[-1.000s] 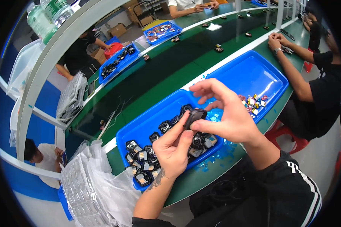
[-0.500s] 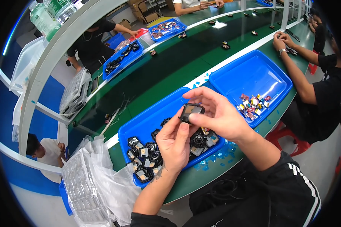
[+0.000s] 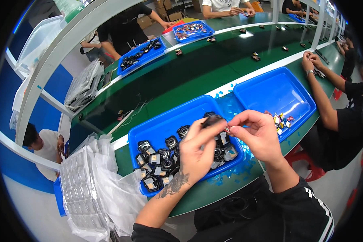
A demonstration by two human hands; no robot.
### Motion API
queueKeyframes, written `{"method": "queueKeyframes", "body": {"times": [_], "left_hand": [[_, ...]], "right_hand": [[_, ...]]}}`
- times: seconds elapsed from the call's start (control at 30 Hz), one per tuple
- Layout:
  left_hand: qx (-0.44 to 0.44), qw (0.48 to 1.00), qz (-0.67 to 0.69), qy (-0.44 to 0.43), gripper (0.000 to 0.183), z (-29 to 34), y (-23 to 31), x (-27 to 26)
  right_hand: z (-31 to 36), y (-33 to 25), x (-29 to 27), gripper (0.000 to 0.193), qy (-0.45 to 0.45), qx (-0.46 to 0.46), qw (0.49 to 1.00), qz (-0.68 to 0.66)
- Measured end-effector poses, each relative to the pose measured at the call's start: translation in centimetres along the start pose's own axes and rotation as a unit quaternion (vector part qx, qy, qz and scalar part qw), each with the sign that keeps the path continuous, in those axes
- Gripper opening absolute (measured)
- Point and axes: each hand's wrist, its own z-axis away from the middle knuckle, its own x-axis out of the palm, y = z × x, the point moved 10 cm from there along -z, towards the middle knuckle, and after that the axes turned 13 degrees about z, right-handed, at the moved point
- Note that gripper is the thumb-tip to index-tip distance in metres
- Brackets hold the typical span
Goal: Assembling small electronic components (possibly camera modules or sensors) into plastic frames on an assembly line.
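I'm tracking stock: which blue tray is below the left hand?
The nearer tray holding black parts: the left hand is over it, and no other tray lies beneath that hand.

blue wall (image 3: 6, 105), left | pale floor (image 3: 30, 209) | white frame (image 3: 35, 97) | long green bench (image 3: 181, 86) | red stool (image 3: 314, 172), right

Holds a blurred black casing (image 3: 213, 121) in the left hand (image 3: 198, 155) over a blue tray (image 3: 149, 134) of watch-like casings (image 3: 171, 142); pinches a tiny piece (image 3: 227, 130) beside the held casing with the right hand (image 3: 257, 131), near blue film scraps (image 3: 234, 170).
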Motion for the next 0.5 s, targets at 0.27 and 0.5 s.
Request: {"method": "queueKeyframes", "body": {"times": [0.27, 0.5], "left_hand": [[0.023, 0.995, -0.093, 0.022, 0.028, 0.0, 0.2, 0.0], [0.084, 0.977, -0.194, 0.032, 0.023, 0.1, 1.7, 0.4]], "right_hand": [[-0.2, 1.3, 0.2, 0.012, -0.088, 0.033, 0.996, -0.003], [-0.6, 2.2, -0.4, 0.011, -0.075, 0.067, 0.990, 0.101]]}}
